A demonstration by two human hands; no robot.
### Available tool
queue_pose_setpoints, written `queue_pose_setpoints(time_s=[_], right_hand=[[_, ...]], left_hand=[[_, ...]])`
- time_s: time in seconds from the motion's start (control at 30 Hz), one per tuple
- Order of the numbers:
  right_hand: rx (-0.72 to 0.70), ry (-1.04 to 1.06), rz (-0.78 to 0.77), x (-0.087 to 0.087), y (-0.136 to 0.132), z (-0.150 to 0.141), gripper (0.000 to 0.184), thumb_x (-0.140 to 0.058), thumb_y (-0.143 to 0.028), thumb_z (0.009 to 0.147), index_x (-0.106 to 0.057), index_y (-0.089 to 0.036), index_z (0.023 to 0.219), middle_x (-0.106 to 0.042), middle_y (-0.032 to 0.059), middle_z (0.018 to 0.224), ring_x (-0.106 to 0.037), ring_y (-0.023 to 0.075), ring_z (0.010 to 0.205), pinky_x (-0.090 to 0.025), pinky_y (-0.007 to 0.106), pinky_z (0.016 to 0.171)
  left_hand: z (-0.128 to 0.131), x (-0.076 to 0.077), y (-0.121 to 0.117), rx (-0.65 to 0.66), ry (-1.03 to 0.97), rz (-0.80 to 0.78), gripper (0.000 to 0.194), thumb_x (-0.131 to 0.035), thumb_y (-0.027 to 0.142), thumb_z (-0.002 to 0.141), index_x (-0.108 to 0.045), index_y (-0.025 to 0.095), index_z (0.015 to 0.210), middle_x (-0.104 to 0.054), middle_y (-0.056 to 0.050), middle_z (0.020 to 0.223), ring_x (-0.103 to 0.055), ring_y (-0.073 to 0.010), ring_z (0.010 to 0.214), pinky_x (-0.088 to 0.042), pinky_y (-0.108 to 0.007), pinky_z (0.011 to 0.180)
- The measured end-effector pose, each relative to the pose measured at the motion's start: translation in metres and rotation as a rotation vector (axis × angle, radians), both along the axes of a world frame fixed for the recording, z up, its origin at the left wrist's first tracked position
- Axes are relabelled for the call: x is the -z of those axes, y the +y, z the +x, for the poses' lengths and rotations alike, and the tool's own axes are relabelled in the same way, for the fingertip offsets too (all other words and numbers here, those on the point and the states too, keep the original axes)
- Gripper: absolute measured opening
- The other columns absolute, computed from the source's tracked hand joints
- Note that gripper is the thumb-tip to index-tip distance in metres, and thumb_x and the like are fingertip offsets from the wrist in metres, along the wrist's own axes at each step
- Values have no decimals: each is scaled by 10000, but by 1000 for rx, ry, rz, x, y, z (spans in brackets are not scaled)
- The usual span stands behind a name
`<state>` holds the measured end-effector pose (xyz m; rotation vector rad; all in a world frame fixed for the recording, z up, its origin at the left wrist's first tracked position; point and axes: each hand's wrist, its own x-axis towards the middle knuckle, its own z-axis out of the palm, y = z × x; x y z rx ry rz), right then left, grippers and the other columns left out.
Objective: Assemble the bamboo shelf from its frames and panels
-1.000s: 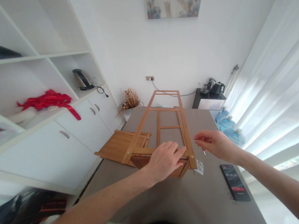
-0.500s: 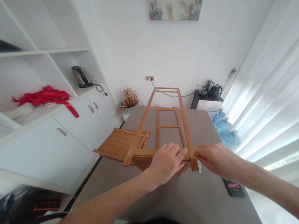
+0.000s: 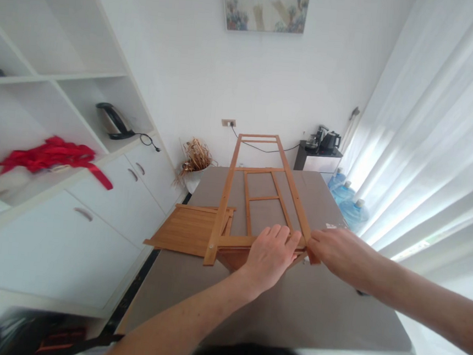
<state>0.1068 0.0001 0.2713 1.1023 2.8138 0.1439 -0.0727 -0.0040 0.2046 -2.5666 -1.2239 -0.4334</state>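
A wooden frame with long side rails and crossbars stands on the table, its near end toward me. My left hand is closed around the near crossbar, close to the right corner. Against the outer side of the right rail, at that same corner, my right hand has its fingers pinched together. Whatever those fingers hold is hidden. Within the larger frame shows a narrower wooden frame. Flat on the table to the left lies a slatted wooden panel, along with thin wooden strips.
The grey table fills the middle. White shelving with a kettle and red ribbon runs along the left. Dried plants stand beyond the table. Water bottles sit by the curtain at right.
My right hand has turned and moved in over the right rail's near end, covering more of it. The left hand keeps its hold on the crossbar. The view has shifted slightly right.
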Motion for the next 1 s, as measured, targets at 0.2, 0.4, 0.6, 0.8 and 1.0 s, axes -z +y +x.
queue_pose_setpoints(time_s=[0.2,0.4,0.6,0.8,1.0], right_hand=[[127,-121,-5,-4,1,-25,188,-605,-19,678,-583,-177,579,-560,20,540,-548,145,493,-220,264,443],[416,82,-250,-16,18,-28,117,-593,-88,636,-564,-194,676,-607,-1,590,-567,140,523,-273,227,430],[698,352,-626,-8,23,-18,11,-533,-207,730,-537,-207,741,-653,-1,556,-589,137,481,-413,219,432],[917,512,-727,7,27,-22,61,-584,-212,708,-546,-178,742,-657,23,528,-590,139,434,-484,238,403],[951,734,-863,0,25,-19,158,-651,-267,718,-657,-133,802,-681,48,607,-627,117,535,-528,197,483]], left_hand=[[-2,4,0,9,-4,17,319,-581,336,839,-474,194,1104,-516,-38,884,-493,-210,814,-376,-342,671],[-7,3,5,25,-40,13,322,-578,322,840,-475,177,1108,-511,-44,882,-490,-214,801,-374,-349,660],[-12,2,5,54,-68,5,338,-601,309,824,-485,170,1110,-504,-47,874,-490,-217,821,-372,-347,673],[-11,4,7,61,-85,-3,303,-562,304,849,-495,171,1113,-506,-51,881,-485,-220,823,-378,-353,673],[-13,3,11,64,-95,3,286,-580,321,837,-510,175,1073,-497,-48,873,-479,-220,819,-375,-352,669]])
